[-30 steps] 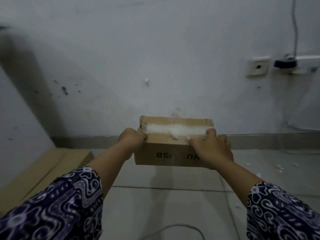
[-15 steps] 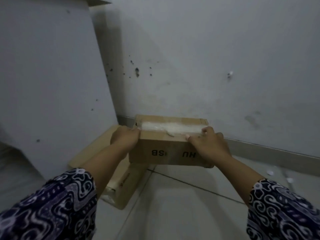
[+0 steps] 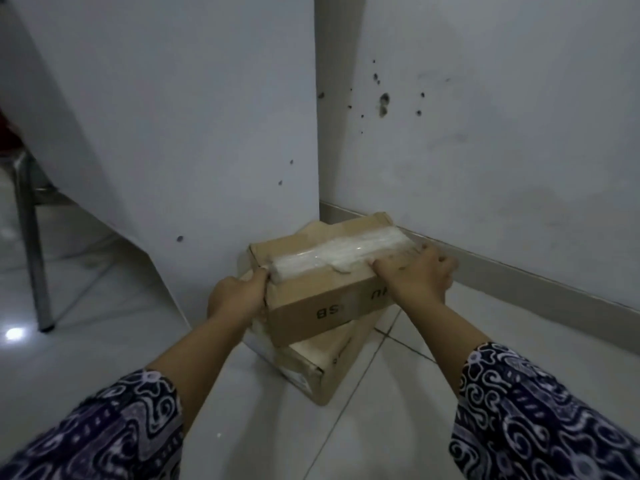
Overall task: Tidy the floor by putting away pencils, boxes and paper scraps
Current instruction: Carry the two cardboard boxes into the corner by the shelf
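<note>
A taped cardboard box (image 3: 329, 271) is held at both ends: the left hand (image 3: 239, 296) is closed on its left end, the right hand (image 3: 415, 278) is wrapped over its right end. Since a second ago the box has been carried from open floor by a wall socket into a corner, and is now seen directly above a second cardboard box (image 3: 311, 362) lying on the tiled floor (image 3: 104, 341). Whether the two touch cannot be told. Stacking appears nearly done. The box's long axis runs left to right, its far-right end angled toward the skirting board (image 3: 519, 271); the printed side is faced toward the camera, lettering upside down.
</note>
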